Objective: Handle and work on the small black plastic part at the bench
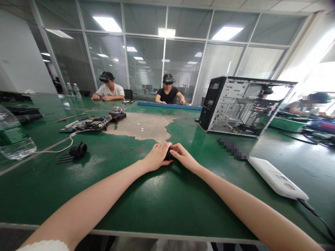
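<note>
A small black object (169, 154) is between my two hands, just above or on the green table (157, 202); most of it is covered, so I cannot tell its kind. My left hand (158, 156) wraps over it from the left, thumb below and fingers on top. From the other side, the bent fingers and thumb of my right hand (181, 155) pinch at its right edge. Left of my hands lies a black plastic piece with a round end and several prongs (77, 150).
A circuit board with parts (89, 123) and a grey cable lie left. An opened computer case (235, 108) stands right, near a white device (277, 177) with a cord. A water bottle (14, 136) is far left. Several people sit around the table.
</note>
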A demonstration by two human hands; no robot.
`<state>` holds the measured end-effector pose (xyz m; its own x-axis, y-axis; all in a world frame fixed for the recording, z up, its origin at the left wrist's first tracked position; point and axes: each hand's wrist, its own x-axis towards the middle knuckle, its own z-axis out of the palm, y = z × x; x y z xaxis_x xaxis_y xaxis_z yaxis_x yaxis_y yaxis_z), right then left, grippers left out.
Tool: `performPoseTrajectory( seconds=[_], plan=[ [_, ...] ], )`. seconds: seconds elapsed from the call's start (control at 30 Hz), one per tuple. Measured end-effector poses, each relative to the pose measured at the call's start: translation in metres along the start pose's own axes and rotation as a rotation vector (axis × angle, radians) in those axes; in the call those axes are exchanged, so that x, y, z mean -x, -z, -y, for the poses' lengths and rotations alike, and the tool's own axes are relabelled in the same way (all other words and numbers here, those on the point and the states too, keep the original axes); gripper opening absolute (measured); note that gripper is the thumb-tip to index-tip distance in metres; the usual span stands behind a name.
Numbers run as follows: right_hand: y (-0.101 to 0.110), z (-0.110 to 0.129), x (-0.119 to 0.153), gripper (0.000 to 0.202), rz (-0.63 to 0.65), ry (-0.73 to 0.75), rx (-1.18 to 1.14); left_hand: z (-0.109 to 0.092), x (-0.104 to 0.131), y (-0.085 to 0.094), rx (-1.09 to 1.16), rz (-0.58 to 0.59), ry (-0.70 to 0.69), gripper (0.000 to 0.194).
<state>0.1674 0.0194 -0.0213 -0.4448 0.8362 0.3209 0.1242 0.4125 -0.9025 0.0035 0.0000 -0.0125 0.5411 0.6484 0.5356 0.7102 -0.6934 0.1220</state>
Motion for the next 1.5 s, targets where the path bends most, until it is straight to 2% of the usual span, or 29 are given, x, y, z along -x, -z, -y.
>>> performPoseTrajectory(
  seconds=[0.13, 0.3, 0.57, 0.83, 1.0, 1.23, 1.5],
  plan=[
    [0.0, 0.007, 0.005, 0.025, 0.068, 0.049, -0.069, 0.0, 0.0, 0.0, -0.004, -0.003, 0.0, 0.06],
    [-0.002, 0.007, 0.005, 0.021, 0.022, 0.063, -0.069, 0.0, 0.0, 0.0, -0.005, -0.005, -0.001, 0.059],
    [-0.001, 0.0, 0.0, 0.029, -0.043, -0.041, -0.028, 0.0, 0.0, 0.0, 0.009, 0.002, 0.005, 0.059],
    [0.0, 0.011, 0.006, 0.029, 0.059, -0.002, -0.147, 0.0, 0.0, 0.0, 0.01, 0.002, 0.01, 0.059],
    [-0.001, 0.007, 0.004, 0.024, 0.003, -0.027, -0.106, 0.0, 0.0, 0.0, 0.0, -0.001, 0.01, 0.06],
    [0.001, 0.005, 0.001, 0.028, -0.011, -0.084, -0.064, 0.0, 0.0, 0.001, 0.02, 0.008, 0.009, 0.058],
    [0.003, 0.012, 0.005, 0.03, 0.058, -0.001, -0.136, 0.0, 0.0, 0.0, 0.034, 0.016, 0.027, 0.058]
  ],
)
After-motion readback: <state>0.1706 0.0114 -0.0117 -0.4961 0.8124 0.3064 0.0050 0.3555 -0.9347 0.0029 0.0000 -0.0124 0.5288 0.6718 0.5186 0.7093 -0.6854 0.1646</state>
